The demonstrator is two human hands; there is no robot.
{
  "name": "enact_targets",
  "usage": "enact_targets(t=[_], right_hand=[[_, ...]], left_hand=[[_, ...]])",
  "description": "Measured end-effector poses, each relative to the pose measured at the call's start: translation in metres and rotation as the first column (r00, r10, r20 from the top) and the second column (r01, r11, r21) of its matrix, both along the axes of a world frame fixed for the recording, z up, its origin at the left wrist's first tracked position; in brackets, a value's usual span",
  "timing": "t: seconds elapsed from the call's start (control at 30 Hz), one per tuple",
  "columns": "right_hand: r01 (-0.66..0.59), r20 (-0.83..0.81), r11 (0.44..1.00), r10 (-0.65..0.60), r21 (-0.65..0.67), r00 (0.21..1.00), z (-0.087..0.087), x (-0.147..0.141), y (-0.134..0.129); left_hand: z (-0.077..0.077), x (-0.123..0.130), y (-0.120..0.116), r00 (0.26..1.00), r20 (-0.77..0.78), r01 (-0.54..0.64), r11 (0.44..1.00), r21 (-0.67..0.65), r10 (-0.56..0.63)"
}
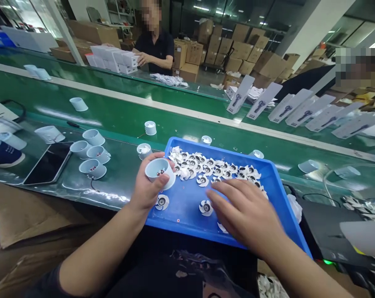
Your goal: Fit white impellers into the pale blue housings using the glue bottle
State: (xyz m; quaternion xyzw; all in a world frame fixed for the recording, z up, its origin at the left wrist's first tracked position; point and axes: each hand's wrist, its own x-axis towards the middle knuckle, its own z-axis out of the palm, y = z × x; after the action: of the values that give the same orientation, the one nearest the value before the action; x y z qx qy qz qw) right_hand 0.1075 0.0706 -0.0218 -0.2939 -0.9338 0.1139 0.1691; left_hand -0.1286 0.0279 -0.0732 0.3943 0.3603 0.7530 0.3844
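Note:
My left hand grips a pale blue cup-shaped housing over the left side of a blue tray; small dark and red parts show inside the cup. Fingers apart and slightly blurred, my right hand hovers palm down over the tray's right half, holding nothing that shows. A white fan wheel lies just left of its fingertips, and another wheel sits below my left hand. Many more white fan wheels are heaped along the tray's far side. Part of one shows beneath my right hand.
Pale blue cups cluster on the left beside a dark flat panel. More cups stand on the green conveyor. Across it are white boxes and a person; another person leans in at the right.

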Motion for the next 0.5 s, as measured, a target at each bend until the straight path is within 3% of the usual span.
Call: enact_targets(t=[0.1,0.23,0.37,0.5], right_hand=[[-0.075,0.300,0.996,0.056,0.051,0.952,-0.017,-0.050,0.015],[-0.048,0.437,0.998,0.021,0.050,0.899,-0.042,-0.102,0.042],[0.065,0.397,0.998,-0.061,0.004,0.916,-0.051,-0.122,0.047],[0.145,0.182,0.971,-0.110,-0.192,0.977,-0.038,-0.107,0.048]], left_hand=[[-0.006,-0.001,-0.002,0.997,-0.060,0.038,0.998,-0.046,-0.040],[-0.007,-0.001,-0.005,0.972,-0.234,-0.018,0.982,-0.186,-0.027],[0.000,0.001,-0.005,0.925,-0.376,-0.026,0.980,-0.198,-0.052],[-0.003,-0.001,-0.008,0.923,-0.381,0.017,0.995,-0.096,-0.053]])
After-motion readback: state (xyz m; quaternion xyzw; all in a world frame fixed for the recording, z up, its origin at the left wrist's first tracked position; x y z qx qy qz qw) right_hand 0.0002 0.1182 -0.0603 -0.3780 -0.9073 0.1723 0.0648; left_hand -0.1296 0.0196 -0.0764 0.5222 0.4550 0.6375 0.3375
